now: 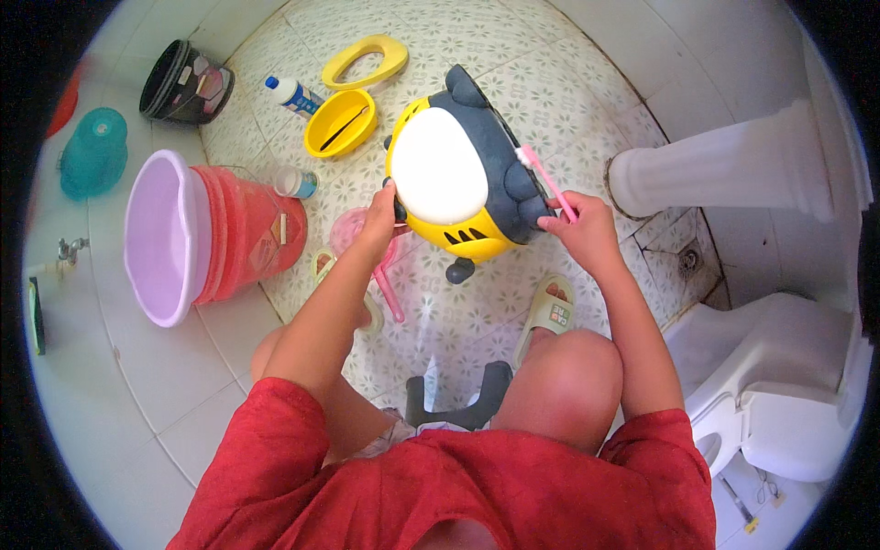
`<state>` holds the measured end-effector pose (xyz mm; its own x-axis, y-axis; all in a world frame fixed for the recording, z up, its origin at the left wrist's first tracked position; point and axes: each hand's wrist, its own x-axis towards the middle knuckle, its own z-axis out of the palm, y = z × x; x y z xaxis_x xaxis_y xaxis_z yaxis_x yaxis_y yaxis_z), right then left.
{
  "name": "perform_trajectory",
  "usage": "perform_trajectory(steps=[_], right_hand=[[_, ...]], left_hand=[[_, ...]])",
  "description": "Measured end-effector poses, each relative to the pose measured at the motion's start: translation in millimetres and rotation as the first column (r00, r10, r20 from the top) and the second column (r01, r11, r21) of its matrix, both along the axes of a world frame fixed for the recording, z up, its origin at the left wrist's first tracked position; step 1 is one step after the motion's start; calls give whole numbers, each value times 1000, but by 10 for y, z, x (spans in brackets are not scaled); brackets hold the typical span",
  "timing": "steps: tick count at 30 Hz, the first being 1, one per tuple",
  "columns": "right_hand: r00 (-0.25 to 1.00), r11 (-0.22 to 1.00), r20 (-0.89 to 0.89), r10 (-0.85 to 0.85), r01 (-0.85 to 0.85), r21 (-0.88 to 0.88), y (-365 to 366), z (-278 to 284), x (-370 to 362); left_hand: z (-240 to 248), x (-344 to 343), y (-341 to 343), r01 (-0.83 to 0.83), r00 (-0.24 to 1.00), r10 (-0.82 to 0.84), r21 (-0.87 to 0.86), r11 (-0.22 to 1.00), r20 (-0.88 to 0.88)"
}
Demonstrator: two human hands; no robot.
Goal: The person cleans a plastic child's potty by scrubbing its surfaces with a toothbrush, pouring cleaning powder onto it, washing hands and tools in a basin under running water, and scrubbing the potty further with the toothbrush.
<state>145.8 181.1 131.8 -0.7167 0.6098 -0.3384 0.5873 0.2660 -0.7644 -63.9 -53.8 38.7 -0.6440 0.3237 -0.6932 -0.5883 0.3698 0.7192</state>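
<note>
A child's potty body (440, 170), yellow and dark grey with a large white oval panel, is tilted in front of me above the patterned tile floor. My left hand (379, 218) grips its left edge near a dark knob; some of those fingers are hidden behind it. At the opposite edge, my right hand (587, 231) is closed around a pink toothbrush (548, 183), and its fingers also touch the potty's grey corner. White foam or bristles show at the brush head, which lies close to the grey rim. A pink dipper (390, 291) lies on the floor beneath my left forearm.
At left stands a red bucket (243, 234) with a lilac basin (158, 238) leaning on it. Farther off are a yellow bowl (353, 108) holding a dark stick, a yellow seat ring (365, 41), a blue-capped bottle (291, 93) and a black bucket (174, 84). A white pedestal (724, 165) and toilet (788, 403) stand right.
</note>
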Motion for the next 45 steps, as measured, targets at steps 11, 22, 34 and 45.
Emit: perform_trajectory(steps=[11,22,34,45], right_hand=[[979,971,56,196,-201,130,-157,128,-43],[948,863,15,-317,295,-410,-13,-422,370],[956,751,74,-283,268,-603,-79,-429,409],[968,806,-63,-242,164,-569,-110,-472,388]], left_hand=[[722,472,300,397,160,-773,-677,619,-613],[867,403,309,227,241,-700,-662,714,-673],[766,259,490,207,23,-712,-693,690,-702],[756,302,527,223,100,-703,-673,706,-704]])
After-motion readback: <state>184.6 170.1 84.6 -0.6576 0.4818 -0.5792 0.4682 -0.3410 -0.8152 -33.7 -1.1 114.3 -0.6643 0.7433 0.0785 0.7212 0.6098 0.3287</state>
